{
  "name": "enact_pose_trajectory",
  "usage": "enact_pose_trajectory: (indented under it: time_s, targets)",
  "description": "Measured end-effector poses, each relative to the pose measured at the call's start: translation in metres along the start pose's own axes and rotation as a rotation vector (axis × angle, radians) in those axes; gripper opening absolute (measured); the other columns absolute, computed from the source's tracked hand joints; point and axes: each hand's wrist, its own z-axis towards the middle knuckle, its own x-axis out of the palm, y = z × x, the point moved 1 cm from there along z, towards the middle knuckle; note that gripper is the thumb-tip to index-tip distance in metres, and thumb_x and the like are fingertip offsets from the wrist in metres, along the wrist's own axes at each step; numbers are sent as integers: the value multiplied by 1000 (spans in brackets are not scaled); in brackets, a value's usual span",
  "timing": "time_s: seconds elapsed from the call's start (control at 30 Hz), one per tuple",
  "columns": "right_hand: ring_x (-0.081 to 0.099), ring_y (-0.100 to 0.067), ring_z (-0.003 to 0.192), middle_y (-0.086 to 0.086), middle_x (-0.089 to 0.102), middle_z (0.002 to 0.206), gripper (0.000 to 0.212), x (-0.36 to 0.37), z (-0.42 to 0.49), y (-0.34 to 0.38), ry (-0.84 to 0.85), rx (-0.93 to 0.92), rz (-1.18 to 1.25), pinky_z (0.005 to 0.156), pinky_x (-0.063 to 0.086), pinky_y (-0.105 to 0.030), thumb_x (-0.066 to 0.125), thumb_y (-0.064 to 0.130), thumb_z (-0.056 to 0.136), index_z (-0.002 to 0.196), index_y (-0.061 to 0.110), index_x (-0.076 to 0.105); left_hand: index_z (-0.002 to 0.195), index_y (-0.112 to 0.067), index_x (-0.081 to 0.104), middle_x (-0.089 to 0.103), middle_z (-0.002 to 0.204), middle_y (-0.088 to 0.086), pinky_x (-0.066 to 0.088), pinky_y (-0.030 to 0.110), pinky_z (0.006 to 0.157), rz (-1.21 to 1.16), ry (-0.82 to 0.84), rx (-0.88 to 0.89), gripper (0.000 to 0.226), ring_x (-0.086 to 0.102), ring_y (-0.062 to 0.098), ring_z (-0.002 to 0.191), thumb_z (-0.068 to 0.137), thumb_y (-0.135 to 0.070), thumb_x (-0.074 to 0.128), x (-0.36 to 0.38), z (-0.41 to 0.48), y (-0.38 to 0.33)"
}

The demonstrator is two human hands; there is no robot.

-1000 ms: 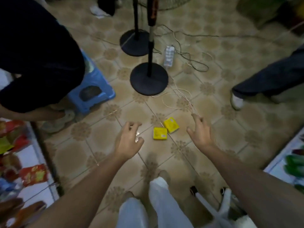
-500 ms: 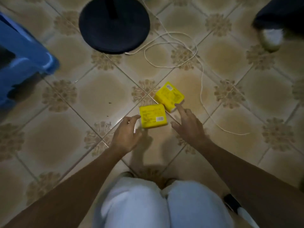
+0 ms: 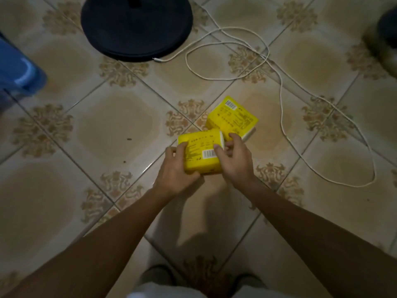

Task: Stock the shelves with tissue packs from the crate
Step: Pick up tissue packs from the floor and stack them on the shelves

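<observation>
Bare forearms (image 3: 103,239), white trousers (image 3: 167,293) (bottom edge), perhaps grey shoes (image 3: 159,274).

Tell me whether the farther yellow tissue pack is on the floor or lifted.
On the floor: the farther pack rests on the tiles; left hand and right hand grip the nearer pack.

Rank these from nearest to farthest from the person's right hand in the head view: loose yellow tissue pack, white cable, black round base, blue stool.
1. Loose yellow tissue pack, on the floor just beyond the right hand gripping the other pack.
2. White cable, looping on the right.
3. Black round base, upper left.
4. Blue stool, far left edge.
</observation>
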Motion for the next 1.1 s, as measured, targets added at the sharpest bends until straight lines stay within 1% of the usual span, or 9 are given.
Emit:
enact_pose_trajectory:
  time_s: [0.2, 0.3, 0.4, 0.5, 0.73, 0.8, 0.87, 0.97, 1.1]
  targets:
    - [52, -26, 111, -13, 61, 111, 33, 1, 17, 33, -96, -28, 118, 96, 37, -34, 53, 39, 91, 102, 13, 69, 139, -17, 35, 34, 133, 8, 24, 9, 90, -259, -162, -32, 89, 39, 17, 123, 66, -41, 79, -11, 11, -2]
    - [53, -20, 114, -6, 63, 117, 35, 8, 12, 45, -16, 16, 268, 102, 38, -35, 48, 42, 94, 112, 19, 67, 132, -24, 45, 48, 129, 5, 34, 19, 94, -389, -126, -93, 78, 47, 17, 118, 68, -59, 71, -4, 7, -1]
    - [53, -17, 115, -1, 59, 125, 39, 7, 1, 53, 55, -113, 238, 103, 39, -39, 53, 37, 93, 128, 21, 54, 101, -33, 61, 68, 101, -8, 51, 31, 86, -526, -31, -101, 60, 63, 7, 93, 56, -72, 59, -2, 3, 1]
    - [53, -15, 112, -1, 56, 124, 56, 9, -5, 56, 124, -229, 168, 102, 41, -36, 62, 32, 84, 135, 13, 45, 78, -40, 61, 67, 72, -21, 51, 14, 67, -612, -13, -81, 30, 62, -8, 68, 54, -55, 69, -3, 4, 2]
    - [41, -27, 129, -13, 50, 136, 62, 15, -10, 19, 418, -297, -170, 104, 25, -22, 55, 28, 71, 131, 10, 54, 131, -11, 44, 59, 110, 1, 42, 3, 55, -582, -87, -234, 69, 56, 3, 78, 72, -24, 78, -8, -5, 29]
    - [45, -26, 127, -13, 52, 135, 68, 20, -13, 7, 465, -245, -151, 101, 29, -21, 56, 24, 68, 135, 15, 50, 143, -14, 27, 53, 122, 4, 48, 12, 69, -486, -173, -254, 100, 58, 15, 94, 63, -32, 84, -14, -14, 47]
    - [46, -23, 126, -10, 51, 136, 72, 25, -14, 4, 485, -221, -111, 103, 34, -24, 63, 14, 73, 141, 20, 41, 147, -24, 16, 47, 132, 10, 53, 36, 83, -404, -261, -217, 121, 57, 23, 105, 50, -49, 85, -25, -21, 60]
    - [52, -13, 116, 2, 54, 125, 93, 36, -17, 6, 546, -116, 48, 97, 46, -35, 67, 0, 70, 147, 30, 23, 143, -42, 15, 42, 137, 9, 53, 48, 83, -304, -299, -82, 113, 58, 27, 109, 48, -59, 74, -37, -26, 70]
    - [60, -23, 111, 6, 59, 125, 104, 58, -17, 4, 539, -27, 193, 90, 50, -53, 72, 30, 51, 138, 54, 22, 139, -47, 22, 47, 134, 1, 53, 51, 83, -206, -274, -3, 98, 58, 26, 109, 54, -61, 69, -42, -24, 78]
